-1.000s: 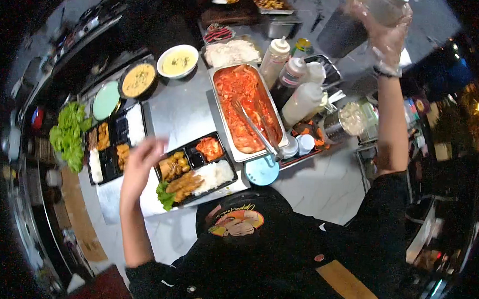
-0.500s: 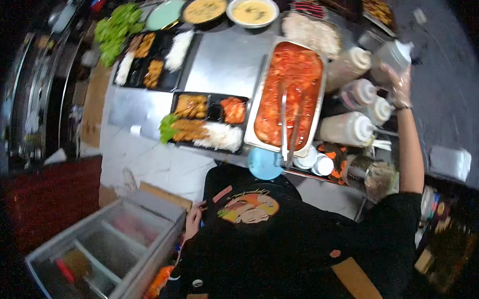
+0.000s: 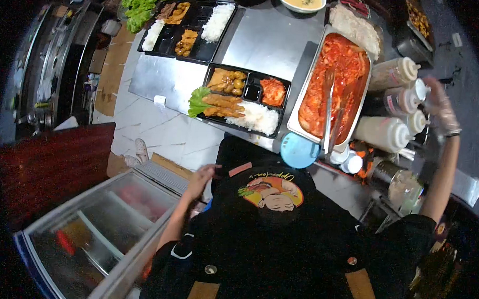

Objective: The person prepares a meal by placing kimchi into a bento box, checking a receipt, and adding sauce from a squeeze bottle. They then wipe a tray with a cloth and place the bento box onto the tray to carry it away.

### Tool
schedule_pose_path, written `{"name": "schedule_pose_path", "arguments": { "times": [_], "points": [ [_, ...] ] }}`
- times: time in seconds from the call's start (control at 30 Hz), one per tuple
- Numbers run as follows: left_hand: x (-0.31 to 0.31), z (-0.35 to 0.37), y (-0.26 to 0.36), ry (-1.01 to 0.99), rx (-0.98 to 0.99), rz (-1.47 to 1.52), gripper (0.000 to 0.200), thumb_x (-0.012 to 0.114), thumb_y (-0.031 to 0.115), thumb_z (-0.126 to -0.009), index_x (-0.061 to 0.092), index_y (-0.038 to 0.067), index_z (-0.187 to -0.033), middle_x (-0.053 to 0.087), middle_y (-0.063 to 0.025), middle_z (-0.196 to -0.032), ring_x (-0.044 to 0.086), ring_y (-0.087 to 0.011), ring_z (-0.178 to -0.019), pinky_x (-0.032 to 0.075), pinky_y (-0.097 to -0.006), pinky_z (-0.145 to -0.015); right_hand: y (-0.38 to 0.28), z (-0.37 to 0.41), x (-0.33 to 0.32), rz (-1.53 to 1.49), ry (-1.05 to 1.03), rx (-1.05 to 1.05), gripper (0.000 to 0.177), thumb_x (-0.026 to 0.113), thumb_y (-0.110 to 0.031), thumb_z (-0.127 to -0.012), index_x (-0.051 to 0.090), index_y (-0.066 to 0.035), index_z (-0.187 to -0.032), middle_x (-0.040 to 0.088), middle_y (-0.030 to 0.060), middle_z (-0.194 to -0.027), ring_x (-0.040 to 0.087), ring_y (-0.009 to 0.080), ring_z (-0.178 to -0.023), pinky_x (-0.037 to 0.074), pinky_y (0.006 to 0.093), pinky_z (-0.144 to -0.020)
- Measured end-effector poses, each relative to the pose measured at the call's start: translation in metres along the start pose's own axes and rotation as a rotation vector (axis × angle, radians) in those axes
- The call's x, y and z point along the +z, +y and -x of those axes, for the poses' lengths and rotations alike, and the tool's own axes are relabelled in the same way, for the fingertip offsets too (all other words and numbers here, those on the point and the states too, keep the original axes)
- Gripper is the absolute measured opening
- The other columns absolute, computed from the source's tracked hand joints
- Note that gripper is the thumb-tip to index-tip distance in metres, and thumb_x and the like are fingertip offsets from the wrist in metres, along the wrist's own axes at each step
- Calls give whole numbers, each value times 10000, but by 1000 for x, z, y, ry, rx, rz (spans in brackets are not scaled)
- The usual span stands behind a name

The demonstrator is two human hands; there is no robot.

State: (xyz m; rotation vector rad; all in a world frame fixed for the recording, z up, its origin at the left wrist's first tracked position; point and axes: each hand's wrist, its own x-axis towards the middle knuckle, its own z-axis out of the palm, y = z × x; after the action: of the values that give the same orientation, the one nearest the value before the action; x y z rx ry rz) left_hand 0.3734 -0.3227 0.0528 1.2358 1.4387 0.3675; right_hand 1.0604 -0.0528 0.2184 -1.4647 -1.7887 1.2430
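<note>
1. My right hand (image 3: 441, 106) wears a clear plastic glove and is raised at the far right of the scene. Its fingers are spread and grip nothing, though the hand is blurred.
2. It hovers just beside the squeeze bottles (image 3: 402, 100). These stand in a cluster on the right, against the right side of the kimchi tray (image 3: 299, 99). I cannot tell whether the hand touches a cap.
3. My left hand (image 3: 201, 179) is bare and low, near my chest. Its fingers are stretched out loosely and hold nothing.
4. That hand sits above the near edge of the chest freezer (image 3: 99, 229), whose glass lid fills the near left.
5. Metal tongs (image 3: 329, 118) lie lengthwise in the red kimchi.
6. A filled meal box (image 3: 251, 92) rests on the steel counter (image 3: 264, 39) just left of the kimchi tray. It holds rice, fried pieces, lettuce and kimchi.
7. A blue lid (image 3: 299, 150) lies at the counter's near edge, between the box and the tray.
8. A second meal box (image 3: 188, 26) sits farther left, with a heap of lettuce (image 3: 142, 1) beyond it.
</note>
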Motion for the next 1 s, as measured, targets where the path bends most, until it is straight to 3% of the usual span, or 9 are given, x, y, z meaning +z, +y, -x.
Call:
{"name": "schedule_pose_path", "arguments": {
  "times": [0.13,0.23,0.47,0.6,0.67,0.73,0.83,0.93,1.0],
  "points": [
    [-80,-49,-18,380,69,280,452,409,357,-919,622,-13,-770,622,-94,-774,585,-183,-761,424,-292,-660,-92,58,-12,588,616,-33,540,532,-49,-791,385,-58,-1311,408,99,-1330,316,198,-1275,205,329,-1074],
    [-115,-86,-13,348,-55,403,328,415,331,-929,534,27,-894,601,-80,-832,581,-149,-734,440,-252,-623,-183,97,157,545,1008,-163,342,510,-80,-817,499,-1,-1149,525,148,-1143,473,256,-1093,332,382,-978],
    [-177,-168,1,425,377,397,161,514,123,-888,487,37,-1021,588,-79,-868,544,-130,-752,446,-259,-679,-110,110,509,617,249,349,168,607,-145,-778,596,-57,-920,639,107,-782,628,272,-703,488,361,-618],
    [-203,-202,65,380,638,11,123,536,33,-835,515,-3,-950,588,-92,-835,549,-175,-746,437,-293,-705,-107,113,590,-1,645,694,91,602,-119,-737,584,-67,-664,570,130,-610,563,282,-533,447,364,-502],
    [-216,-201,97,226,1028,-375,168,579,11,-751,546,18,-916,589,-102,-803,558,-233,-734,434,-301,-680,-116,113,598,-173,715,817,130,604,-104,-706,565,-68,-588,544,142,-573,539,282,-511,435,366,-489],
    [-217,-182,138,30,1420,-653,175,639,73,-654,585,68,-821,597,-85,-755,569,-244,-658,445,-338,-582,-164,106,560,593,706,473,141,598,-75,-642,526,-62,-522,539,108,-538,513,260,-480,434,348,-487],
    [-212,-169,194,320,1414,-105,103,522,105,-812,558,9,-799,581,-116,-694,556,-223,-633,443,-302,-570,-192,150,471,1417,1396,177,110,618,4,-653,542,-54,-707,608,110,-752,587,224,-662,468,333,-638],
    [-190,-148,240,401,1494,268,157,481,119,-842,519,24,-722,571,-119,-669,550,-229,-624,432,-347,-580,-254,171,392,450,1446,-368,215,633,24,-714,572,-11,-917,617,106,-888,609,208,-742,491,339,-689],
    [-184,-141,252,39,1766,-435,60,575,103,-738,571,65,-784,578,-60,-705,538,-205,-602,409,-300,-526,-267,128,385,403,1415,27,357,672,-5,-691,555,-1,-1028,602,130,-966,602,252,-868,475,359,-780]
  ]
}}
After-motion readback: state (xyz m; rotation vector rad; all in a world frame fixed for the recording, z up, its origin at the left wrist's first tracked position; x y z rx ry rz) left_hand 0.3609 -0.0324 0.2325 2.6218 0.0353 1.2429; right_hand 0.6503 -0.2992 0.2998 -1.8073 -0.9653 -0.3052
